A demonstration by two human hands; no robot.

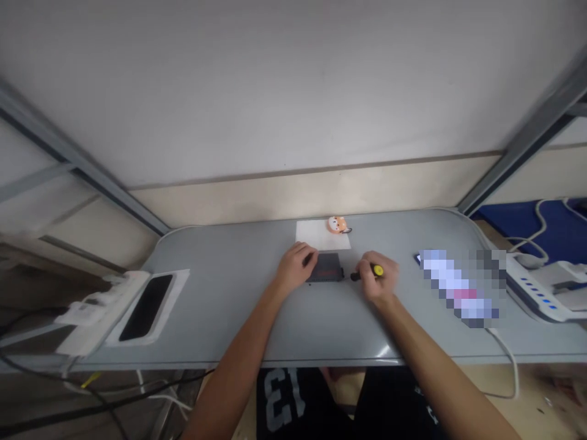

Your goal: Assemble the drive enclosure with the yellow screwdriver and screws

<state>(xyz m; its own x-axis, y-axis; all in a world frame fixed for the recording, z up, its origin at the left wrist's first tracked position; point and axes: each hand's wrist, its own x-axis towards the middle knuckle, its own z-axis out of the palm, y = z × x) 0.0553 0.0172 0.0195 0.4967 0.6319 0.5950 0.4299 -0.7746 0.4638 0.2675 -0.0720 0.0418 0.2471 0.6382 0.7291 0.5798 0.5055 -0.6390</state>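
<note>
A flat dark grey box point(328, 267) lies on the grey tabletop, with a small dark part at its right edge. My left hand point(297, 267) is closed on the box's left end, fingers curled over it. In my closed right hand point(380, 276) is a screwdriver point(356, 276) with a black and yellow handle. Its thin shaft points left, at the box's right side; whether the tip touches cannot be made out. A tiny dark speck lies by the box's front edge.
Behind the box lie a white sheet point(316, 234) and an orange-and-white animal-faced trinket point(337, 225). A dark phone point(147, 307) and a power strip point(107, 315) sit left. To the right are a blurred-out lit device point(454, 287) with a cable and a white charging hub point(534, 290).
</note>
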